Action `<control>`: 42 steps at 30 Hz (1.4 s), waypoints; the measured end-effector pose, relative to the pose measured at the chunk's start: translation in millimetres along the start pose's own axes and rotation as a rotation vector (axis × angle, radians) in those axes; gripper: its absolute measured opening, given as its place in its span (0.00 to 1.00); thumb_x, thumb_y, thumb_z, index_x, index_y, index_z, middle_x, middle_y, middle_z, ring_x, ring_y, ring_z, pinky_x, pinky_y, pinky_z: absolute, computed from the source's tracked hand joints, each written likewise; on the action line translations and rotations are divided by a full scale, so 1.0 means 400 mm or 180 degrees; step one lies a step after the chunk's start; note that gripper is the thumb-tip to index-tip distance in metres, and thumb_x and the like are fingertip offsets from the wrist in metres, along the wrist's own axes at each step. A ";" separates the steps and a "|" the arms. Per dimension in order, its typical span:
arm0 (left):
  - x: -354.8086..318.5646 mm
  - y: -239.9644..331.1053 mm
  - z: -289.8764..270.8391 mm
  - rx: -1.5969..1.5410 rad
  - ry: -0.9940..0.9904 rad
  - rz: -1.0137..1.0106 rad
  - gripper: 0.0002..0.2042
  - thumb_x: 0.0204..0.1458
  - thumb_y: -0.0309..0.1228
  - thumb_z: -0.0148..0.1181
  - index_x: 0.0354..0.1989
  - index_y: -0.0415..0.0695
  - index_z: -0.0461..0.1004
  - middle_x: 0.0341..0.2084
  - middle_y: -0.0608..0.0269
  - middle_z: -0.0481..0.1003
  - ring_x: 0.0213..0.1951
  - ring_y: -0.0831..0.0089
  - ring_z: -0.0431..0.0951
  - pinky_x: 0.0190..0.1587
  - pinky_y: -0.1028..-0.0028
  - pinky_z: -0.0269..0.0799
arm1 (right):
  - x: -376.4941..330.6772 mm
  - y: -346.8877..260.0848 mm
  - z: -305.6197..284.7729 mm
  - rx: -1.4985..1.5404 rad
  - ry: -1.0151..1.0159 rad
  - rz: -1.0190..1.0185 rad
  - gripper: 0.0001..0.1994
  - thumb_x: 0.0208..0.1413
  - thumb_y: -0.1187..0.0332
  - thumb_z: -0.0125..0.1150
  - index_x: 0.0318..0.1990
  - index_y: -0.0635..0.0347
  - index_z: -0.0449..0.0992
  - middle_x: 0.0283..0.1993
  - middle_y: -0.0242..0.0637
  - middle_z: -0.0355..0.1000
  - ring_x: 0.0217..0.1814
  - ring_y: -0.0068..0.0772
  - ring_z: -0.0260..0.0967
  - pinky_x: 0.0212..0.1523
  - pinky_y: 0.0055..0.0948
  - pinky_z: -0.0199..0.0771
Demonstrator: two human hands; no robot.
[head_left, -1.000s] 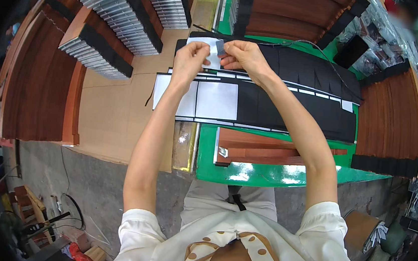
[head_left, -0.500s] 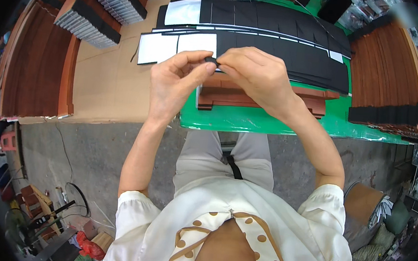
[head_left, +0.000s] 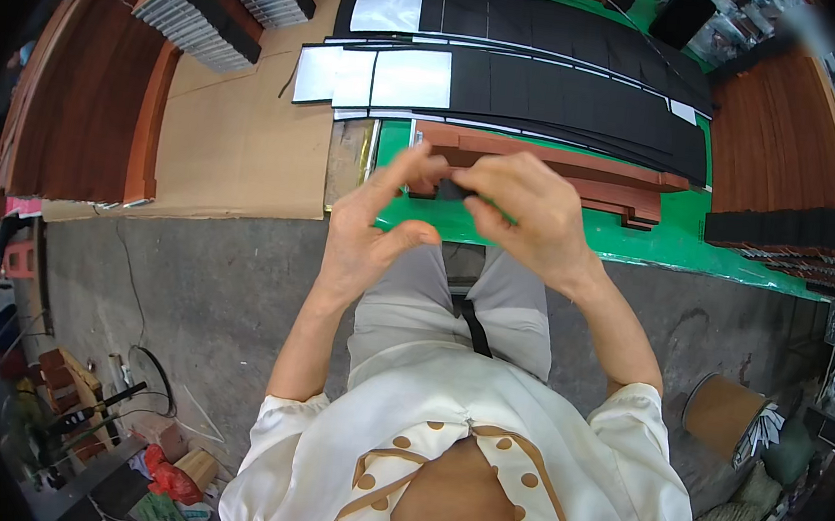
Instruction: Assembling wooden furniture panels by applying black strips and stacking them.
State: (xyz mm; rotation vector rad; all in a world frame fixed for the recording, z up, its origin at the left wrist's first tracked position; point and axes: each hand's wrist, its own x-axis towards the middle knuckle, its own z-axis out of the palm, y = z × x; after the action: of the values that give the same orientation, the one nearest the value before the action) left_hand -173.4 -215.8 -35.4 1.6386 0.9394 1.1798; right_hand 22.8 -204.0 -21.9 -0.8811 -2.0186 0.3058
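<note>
Left hand (head_left: 367,241) is spread, thumb and fingers apart; its blurred fingertips are near the black piece (head_left: 455,191), contact unclear. Piece is pinched in right hand (head_left: 534,220) by the green surface (head_left: 678,247). Apparently being worked by hand; steady grip needed.

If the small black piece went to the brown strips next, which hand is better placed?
Probably the right hand: it seems to pinch the small black piece, close before the brown strips, while the left hand looks open, gripping nothing.
</note>
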 end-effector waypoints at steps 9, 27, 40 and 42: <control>0.089 -0.133 -0.011 0.0735 0.0438 0.0076 0.16 0.42 0.25 0.65 0.41 0.39 0.74 0.37 0.59 0.74 0.38 0.66 0.74 0.41 0.71 0.69 | 0.038 0.095 0.071 0.0303 0.0004 0.1108 0.11 0.41 0.78 0.64 0.36 0.60 0.79 0.35 0.34 0.72 0.34 0.28 0.67 0.31 0.25 0.69; 0.102 -0.154 -0.011 0.0517 0.0461 0.0132 0.11 0.41 0.22 0.64 0.34 0.38 0.74 0.33 0.58 0.75 0.35 0.63 0.75 0.38 0.69 0.69 | 0.045 0.098 0.089 0.0127 -0.0250 0.1100 0.13 0.40 0.76 0.66 0.38 0.56 0.80 0.35 0.32 0.71 0.36 0.30 0.66 0.35 0.27 0.68; 0.100 -0.157 -0.015 0.0673 0.0380 0.0159 0.10 0.44 0.26 0.64 0.36 0.38 0.75 0.33 0.61 0.75 0.36 0.70 0.75 0.39 0.73 0.70 | 0.044 0.097 0.093 0.0096 -0.0252 0.1113 0.12 0.40 0.76 0.65 0.37 0.57 0.80 0.35 0.32 0.71 0.35 0.29 0.66 0.34 0.27 0.67; 0.101 -0.154 -0.012 0.0615 0.0461 0.0198 0.11 0.40 0.23 0.64 0.35 0.39 0.75 0.33 0.59 0.76 0.36 0.63 0.75 0.38 0.69 0.69 | 0.045 0.096 0.095 0.0081 -0.0239 0.1098 0.12 0.40 0.76 0.65 0.37 0.57 0.80 0.35 0.32 0.71 0.35 0.29 0.66 0.34 0.27 0.67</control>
State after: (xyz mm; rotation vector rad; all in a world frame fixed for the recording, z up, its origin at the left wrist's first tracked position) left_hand -172.4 -157.6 -80.9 1.7633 1.1305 1.2971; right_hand 3.7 -159.6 -52.2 -1.2181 -1.9200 0.5618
